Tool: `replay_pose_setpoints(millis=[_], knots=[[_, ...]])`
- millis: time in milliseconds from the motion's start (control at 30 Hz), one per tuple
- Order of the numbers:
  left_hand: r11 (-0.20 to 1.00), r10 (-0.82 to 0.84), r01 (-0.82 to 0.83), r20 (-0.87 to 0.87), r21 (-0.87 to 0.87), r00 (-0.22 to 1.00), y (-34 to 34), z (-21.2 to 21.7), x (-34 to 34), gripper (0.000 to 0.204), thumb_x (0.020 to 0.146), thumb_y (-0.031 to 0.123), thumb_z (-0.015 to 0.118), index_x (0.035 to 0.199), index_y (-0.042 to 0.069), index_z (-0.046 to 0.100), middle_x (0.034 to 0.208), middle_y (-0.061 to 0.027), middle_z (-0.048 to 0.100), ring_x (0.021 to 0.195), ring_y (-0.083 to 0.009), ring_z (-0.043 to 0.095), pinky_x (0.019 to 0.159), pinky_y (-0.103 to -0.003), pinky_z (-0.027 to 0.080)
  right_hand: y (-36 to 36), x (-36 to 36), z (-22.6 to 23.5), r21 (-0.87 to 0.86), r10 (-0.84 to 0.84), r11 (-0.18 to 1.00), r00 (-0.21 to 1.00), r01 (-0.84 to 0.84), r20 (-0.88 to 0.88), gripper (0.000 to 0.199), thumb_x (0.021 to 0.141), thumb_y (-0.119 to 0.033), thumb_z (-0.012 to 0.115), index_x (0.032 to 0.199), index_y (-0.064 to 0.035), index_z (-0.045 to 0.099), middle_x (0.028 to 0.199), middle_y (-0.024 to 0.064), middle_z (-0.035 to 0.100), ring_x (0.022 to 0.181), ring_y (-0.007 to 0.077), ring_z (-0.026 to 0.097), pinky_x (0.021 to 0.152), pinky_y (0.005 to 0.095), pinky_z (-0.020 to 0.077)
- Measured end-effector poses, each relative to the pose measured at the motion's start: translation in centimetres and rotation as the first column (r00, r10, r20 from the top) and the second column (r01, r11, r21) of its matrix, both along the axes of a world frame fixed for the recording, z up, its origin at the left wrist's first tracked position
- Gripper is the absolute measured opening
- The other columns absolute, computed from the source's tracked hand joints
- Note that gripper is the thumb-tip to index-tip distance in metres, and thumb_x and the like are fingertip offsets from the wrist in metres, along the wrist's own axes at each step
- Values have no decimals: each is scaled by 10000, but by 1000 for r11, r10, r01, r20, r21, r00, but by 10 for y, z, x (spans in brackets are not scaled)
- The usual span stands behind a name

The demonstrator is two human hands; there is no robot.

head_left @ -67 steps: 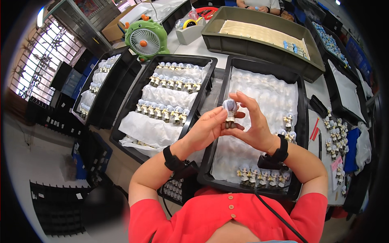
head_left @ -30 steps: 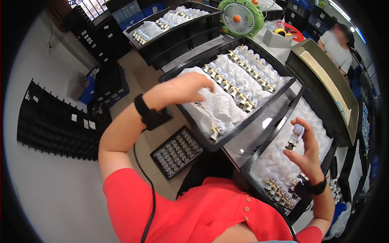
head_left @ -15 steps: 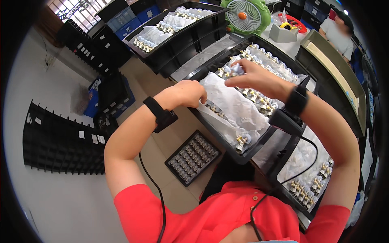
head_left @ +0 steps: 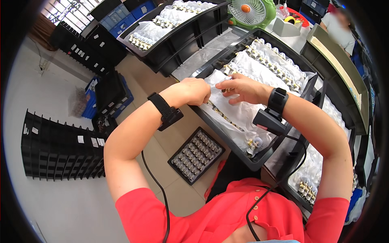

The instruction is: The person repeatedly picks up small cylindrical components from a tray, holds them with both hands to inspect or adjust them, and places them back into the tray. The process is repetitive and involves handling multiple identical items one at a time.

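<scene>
My left hand (head_left: 195,91) is closed at the near left edge of a white sheet (head_left: 243,112) that lies in a long black tray (head_left: 227,137). My right hand (head_left: 240,87) rests on the same sheet right beside it, thumb and forefinger pinched on a small part that is mostly hidden. Rows of small white and metal parts (head_left: 275,67) stand on the sheets further along the tray, and a few stand at its near end (head_left: 255,142). Both wrists wear black bands with cables.
A second black tray (head_left: 308,178) with parts lies to the right. A small black grid tray (head_left: 196,156) sits on the floor below. Black racks (head_left: 60,150) stand left, another parts tray (head_left: 162,24) and a green fan (head_left: 248,10) behind. Another person (head_left: 338,28) is at the far right.
My view swung left from the right tray to the left one. My right hand carried the small part over and came down beside my left hand on the white sheet.
</scene>
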State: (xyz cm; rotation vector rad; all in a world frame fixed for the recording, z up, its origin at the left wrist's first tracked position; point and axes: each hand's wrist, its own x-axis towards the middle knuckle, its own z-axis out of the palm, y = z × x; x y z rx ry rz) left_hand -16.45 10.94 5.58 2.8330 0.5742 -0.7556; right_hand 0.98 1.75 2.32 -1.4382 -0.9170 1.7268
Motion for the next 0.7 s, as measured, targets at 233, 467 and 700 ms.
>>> replay_pose_setpoints(millis=[233, 467, 700], knots=[[927, 313, -262, 168, -267, 935, 11, 0, 0, 177, 841, 123, 581, 990, 52, 645, 836, -128, 682, 810, -285, 661, 742, -379, 500, -2, -2, -6, 54, -16, 998, 1000, 17, -27, 743, 766, -360, 738, 1223, 107, 382, 1259, 225, 443, 1225, 324, 441, 976, 469, 428], [885, 270, -152, 220, -441, 937, 29, -14, -12, 317, 778, -10, 535, 1073, 61, 626, 950, -92, 647, 921, -187, 647, 788, -321, 499, -4, -1, -11, 67, -18, 998, 1000, 17, 11, 757, 756, -373, 743, 1223, 96, 376, 1207, 196, 464, 1185, 282, 474, 952, 418, 452], [840, 212, -146, 67, -523, 975, 30, 2, -14, 422, 703, -54, 559, 1081, 103, 662, 1194, -106, 575, 969, -225, 635, 830, -308, 488, -7, 1, -10, 84, 2, 996, 1000, -2, -8, 747, 754, -385, 743, 1218, 81, 390, 1199, 180, 468, 1160, 267, 494, 922, 390, 474]])
